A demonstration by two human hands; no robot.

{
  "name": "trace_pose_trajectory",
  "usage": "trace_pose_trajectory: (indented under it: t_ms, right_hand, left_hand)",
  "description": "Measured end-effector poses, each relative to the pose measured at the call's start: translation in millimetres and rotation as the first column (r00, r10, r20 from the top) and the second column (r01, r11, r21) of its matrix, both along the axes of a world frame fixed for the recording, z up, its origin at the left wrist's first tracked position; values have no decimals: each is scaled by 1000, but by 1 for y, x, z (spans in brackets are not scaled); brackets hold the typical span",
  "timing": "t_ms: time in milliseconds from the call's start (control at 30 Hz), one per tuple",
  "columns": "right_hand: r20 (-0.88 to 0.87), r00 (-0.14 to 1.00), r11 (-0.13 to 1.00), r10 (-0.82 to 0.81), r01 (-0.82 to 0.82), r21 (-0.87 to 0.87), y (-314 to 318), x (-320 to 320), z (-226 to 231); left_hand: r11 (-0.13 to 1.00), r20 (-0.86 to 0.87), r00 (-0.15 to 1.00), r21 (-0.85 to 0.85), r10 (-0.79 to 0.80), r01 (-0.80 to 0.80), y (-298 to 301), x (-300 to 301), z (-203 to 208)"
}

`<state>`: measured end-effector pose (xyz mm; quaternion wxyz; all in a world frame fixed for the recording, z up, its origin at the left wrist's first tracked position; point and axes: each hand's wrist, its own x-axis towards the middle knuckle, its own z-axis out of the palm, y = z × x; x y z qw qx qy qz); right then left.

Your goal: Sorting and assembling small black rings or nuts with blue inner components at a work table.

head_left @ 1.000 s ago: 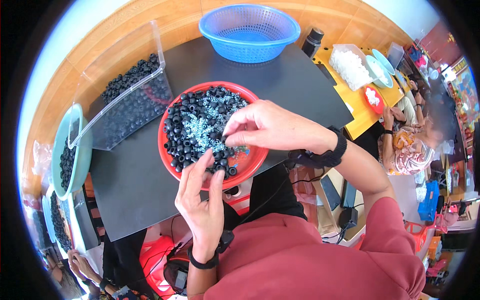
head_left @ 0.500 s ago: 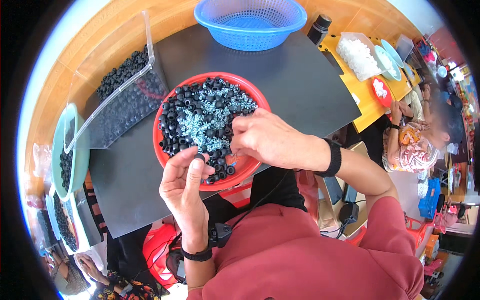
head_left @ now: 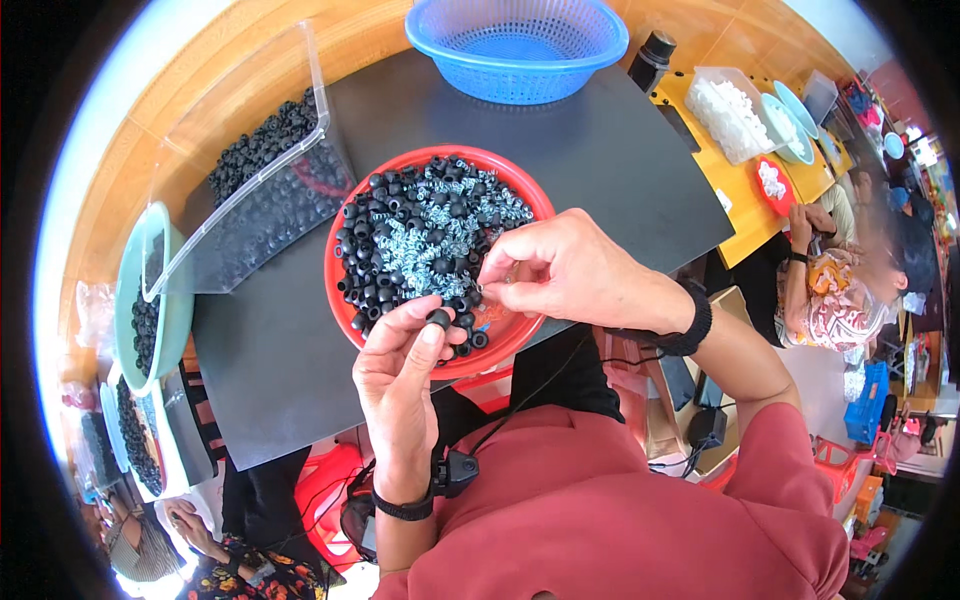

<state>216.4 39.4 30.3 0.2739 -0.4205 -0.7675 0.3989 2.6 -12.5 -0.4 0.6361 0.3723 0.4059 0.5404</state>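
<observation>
A red bowl (head_left: 540,195) on the dark table holds small black round plastic parts (head_left: 375,245) with holes, mixed with thin metal springs (head_left: 420,250). At the bowl's near edge, my left hand (head_left: 400,370) pinches one black round plastic part (head_left: 438,318) between thumb and fingertips. My right hand (head_left: 575,270) hangs over the bowl's right side, thumb and index finger pressed together close to the left fingertips. What that pinch holds, if anything, is too small to make out.
A clear plastic bin (head_left: 260,210) of black parts stands on the left, beside a pale green basin (head_left: 180,330). Behind the bowl sits a blue perforated basket (head_left: 515,75), with a dark bottle (head_left: 652,60) near it. Co-workers (head_left: 820,270) sit on the right and at the lower left.
My right hand has lifted out of the bowl's contents and its pinch now shows at the near right side. The left hand has turned the black part up into view. The whole view has shifted slightly.
</observation>
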Motion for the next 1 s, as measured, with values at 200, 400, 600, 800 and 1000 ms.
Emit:
trace_pose_trajectory:
  t_ms: [200, 400, 600, 800, 1000]
  right_hand:
    - [-183, 983, 998, -32, 22, -52, -5, -9, 14]
    - [-101, 993, 916, 57, -12, 400, -12, -25, 13]
    - [1, 999, 855, 38, -33, 517, -20, -36, 15]
    - [67, 998, 783, 1, -43, 620, -28, -39, 6]
    - [168, 983, 732, -73, -62, 679, -45, -43, 4]
  left_hand:
    - [999, -88, 996, 45, -3, 7, 0, 1, 2]
    - [987, -92, 995, 161, 31, -16, -3, 8, 11]
    - [984, -90, 995, 176, 45, -28, -7, 5, 11]
    - [988, -123, 992, 155, 36, -17, -7, 2, 9]
    - [997, -9, 999, 66, 33, -33, -5, 4, 7]
